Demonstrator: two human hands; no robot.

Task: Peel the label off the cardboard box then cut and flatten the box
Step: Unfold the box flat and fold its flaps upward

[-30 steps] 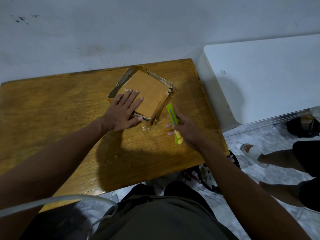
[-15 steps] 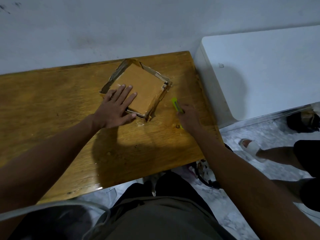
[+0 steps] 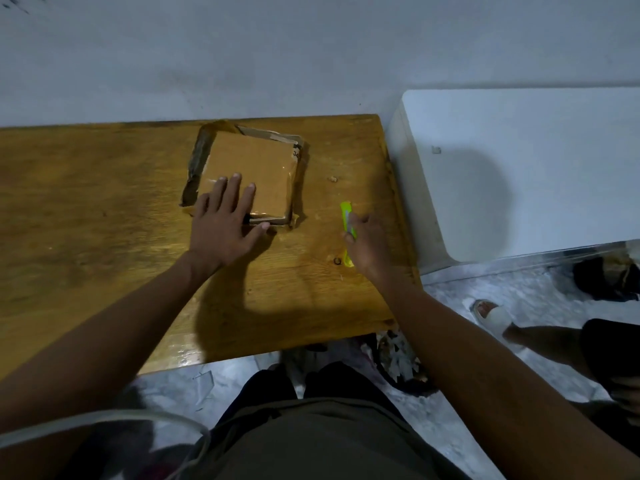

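left hand (image 3: 224,227): flat on the near-left corner of the box, fingers straight and spread, just pressing down
cardboard box (image 3: 254,171): squashed flat on the wooden counter (image 3: 104,209), near the back edge, flaps splayed round it
right hand (image 3: 363,244): fingers curled round the green cutter (image 3: 346,218), low by the counter's right side; blade's too blurry to see
white cabinet (image 3: 519,168): right beside the counter

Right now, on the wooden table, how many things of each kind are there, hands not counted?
Cardboard box, cut and pressed flat under the left hand: 1
Green cutter, under the right hand: 1
Small scrap on the table: 1
Total: 3
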